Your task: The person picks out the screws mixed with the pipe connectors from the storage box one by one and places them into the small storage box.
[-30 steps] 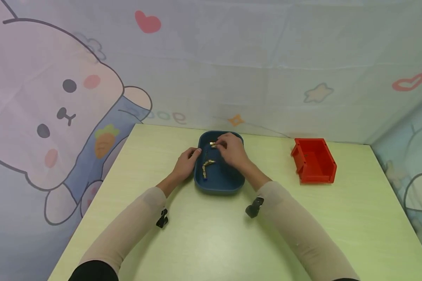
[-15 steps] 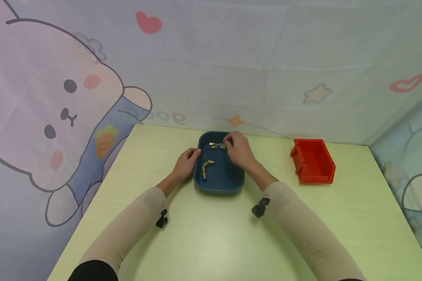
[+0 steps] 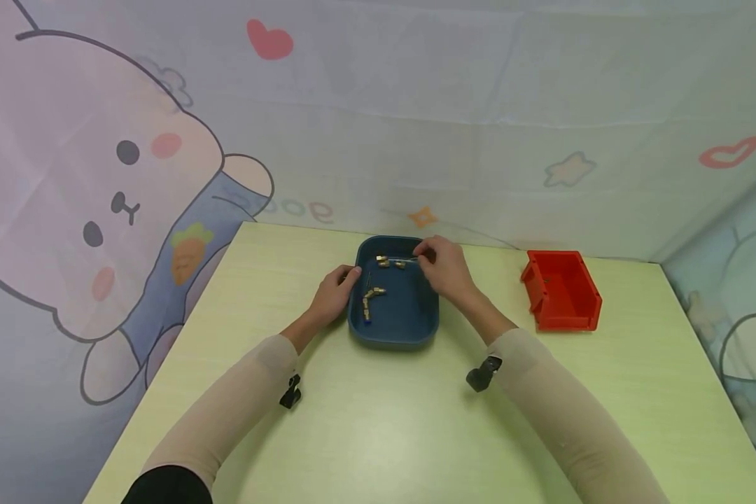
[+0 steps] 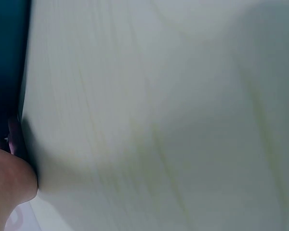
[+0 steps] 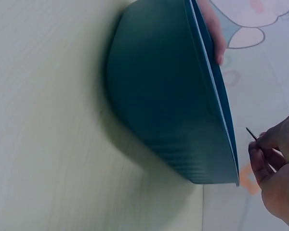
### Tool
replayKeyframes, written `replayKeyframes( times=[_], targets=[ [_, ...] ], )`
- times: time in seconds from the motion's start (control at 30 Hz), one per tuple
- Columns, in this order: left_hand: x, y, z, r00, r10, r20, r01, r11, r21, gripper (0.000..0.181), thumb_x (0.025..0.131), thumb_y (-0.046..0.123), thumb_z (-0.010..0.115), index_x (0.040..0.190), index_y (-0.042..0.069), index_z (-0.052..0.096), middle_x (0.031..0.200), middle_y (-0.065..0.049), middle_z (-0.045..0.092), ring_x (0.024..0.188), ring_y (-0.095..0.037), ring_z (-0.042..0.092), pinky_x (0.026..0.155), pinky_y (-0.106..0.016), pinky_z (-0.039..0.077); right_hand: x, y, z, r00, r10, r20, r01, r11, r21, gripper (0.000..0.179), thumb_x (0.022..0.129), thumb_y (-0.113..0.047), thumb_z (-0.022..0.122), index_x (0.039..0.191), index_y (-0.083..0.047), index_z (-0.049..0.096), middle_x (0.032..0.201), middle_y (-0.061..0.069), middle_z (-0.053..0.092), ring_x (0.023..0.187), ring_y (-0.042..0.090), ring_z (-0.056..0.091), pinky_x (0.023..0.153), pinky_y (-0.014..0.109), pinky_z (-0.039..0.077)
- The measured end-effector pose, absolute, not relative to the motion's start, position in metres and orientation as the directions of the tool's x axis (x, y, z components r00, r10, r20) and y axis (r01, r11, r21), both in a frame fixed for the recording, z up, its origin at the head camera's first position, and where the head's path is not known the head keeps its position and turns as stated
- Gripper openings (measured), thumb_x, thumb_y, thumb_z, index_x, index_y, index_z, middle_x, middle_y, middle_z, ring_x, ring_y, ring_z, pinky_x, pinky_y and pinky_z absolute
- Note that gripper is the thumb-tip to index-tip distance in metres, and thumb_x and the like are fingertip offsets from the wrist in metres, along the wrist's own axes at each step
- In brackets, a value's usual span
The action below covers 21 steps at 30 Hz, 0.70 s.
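A dark blue tray [image 3: 406, 318] stands near the far edge of the table. My left hand [image 3: 331, 297] grips its left rim. Over the tray's far right corner, my right hand [image 3: 444, 267] pinches a thin screw [image 5: 251, 133] between thumb and fingertips; its threaded end sticks out in the right wrist view. Inside the tray, small brass fittings [image 3: 382, 262] lie near the far end. A bent row of brass pieces [image 3: 367, 306] lies along the left side, with a blue bit at its near end. The left wrist view shows mostly tabletop, with part of the left hand at its edge.
To the right on the pale table [image 3: 378, 427] sits a red open-front bin [image 3: 567, 324], with a tiny thing inside. A cloth backdrop [image 3: 491, 140] with cartoon prints hangs right behind the table's far edge.
My right hand has moved right, from above the brass fittings toward the tray's right rim, drawing the screw away and uncovering the fittings. The left hand has stayed at the left rim.
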<state>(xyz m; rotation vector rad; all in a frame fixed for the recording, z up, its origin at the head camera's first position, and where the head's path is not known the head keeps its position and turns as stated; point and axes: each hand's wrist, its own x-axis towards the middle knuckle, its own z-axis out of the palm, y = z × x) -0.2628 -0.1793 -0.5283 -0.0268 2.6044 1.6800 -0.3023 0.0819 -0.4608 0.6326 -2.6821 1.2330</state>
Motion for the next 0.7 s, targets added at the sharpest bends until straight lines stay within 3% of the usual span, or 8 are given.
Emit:
replayKeyframes(
  times=[0.53,0.7],
  targets=[
    [-0.263,-0.179,-0.53,-0.999,0.007,-0.043,-0.036,0.411,0.911,0.055,0.111,0.052,0.046,0.139,0.008,0.063,0.132,-0.014,0.066,0.122,-0.031,0.06,0.11,-0.05,0.044,-0.303,0.11,-0.46,-0.914,-0.269,0.303,-0.4,0.493,-0.772,0.008,0.094,0.006,0.069,0.099,0.0,0.071,0.098,0.016,0.072,0.089,0.031,0.07,0.083,0.042,0.058],
    [-0.263,-0.179,-0.529,-0.999,0.007,-0.047,-0.04,0.415,0.909,0.057,0.111,0.053,0.046,0.14,0.007,0.062,0.133,-0.015,0.065,0.123,-0.032,0.06,0.111,-0.05,0.044,-0.305,0.119,-0.462,-0.915,-0.256,0.313,-0.403,0.505,-0.763,0.007,0.094,0.005,0.07,0.097,0.0,0.071,0.094,0.015,0.072,0.086,0.028,0.069,0.08,0.037,0.056]
  ],
)
